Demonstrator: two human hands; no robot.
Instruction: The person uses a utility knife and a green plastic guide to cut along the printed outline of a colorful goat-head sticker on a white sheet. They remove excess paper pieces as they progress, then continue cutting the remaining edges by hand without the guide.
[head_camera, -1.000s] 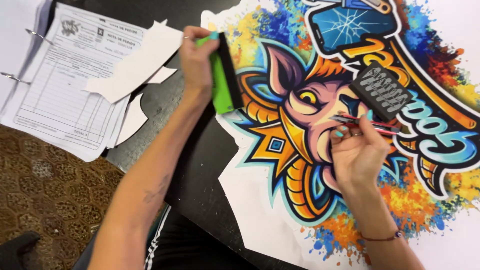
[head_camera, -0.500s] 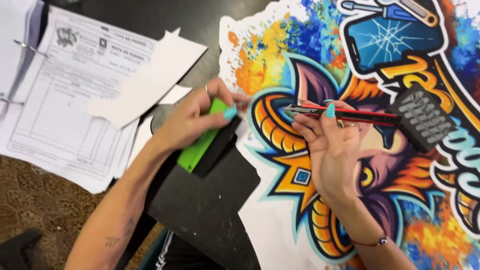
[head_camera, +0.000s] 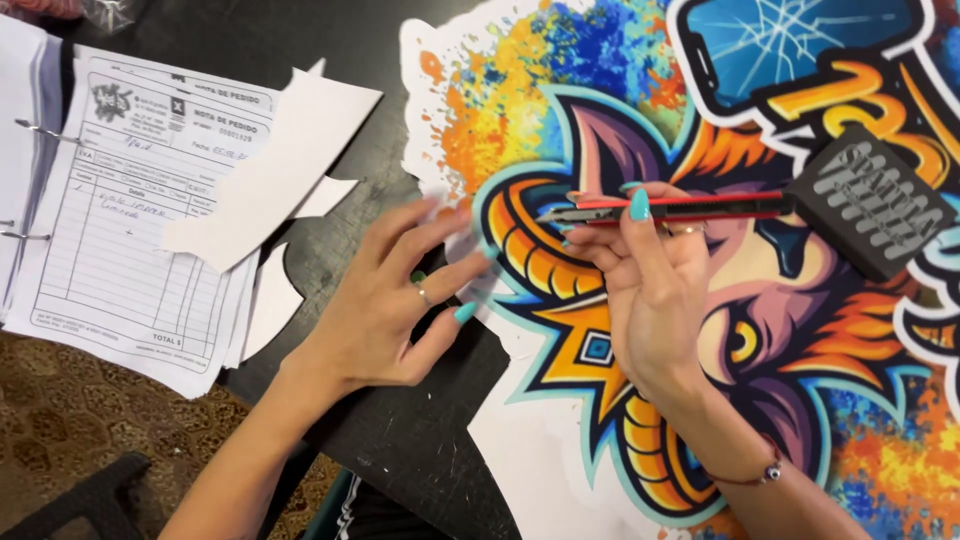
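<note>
The left hand (head_camera: 390, 300) lies palm down with its fingers spread and stretched toward the right hand, its forearm running back toward the lower left. The right hand (head_camera: 650, 290) sits just beside it, palm turned up, fingers curled and pinched shut with the thumb across them. Its wrist bends back toward the lower right.

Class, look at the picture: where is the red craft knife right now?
The red craft knife lies right of centre, held in the right hand above the colourful sticker, just left of the black block.
</note>
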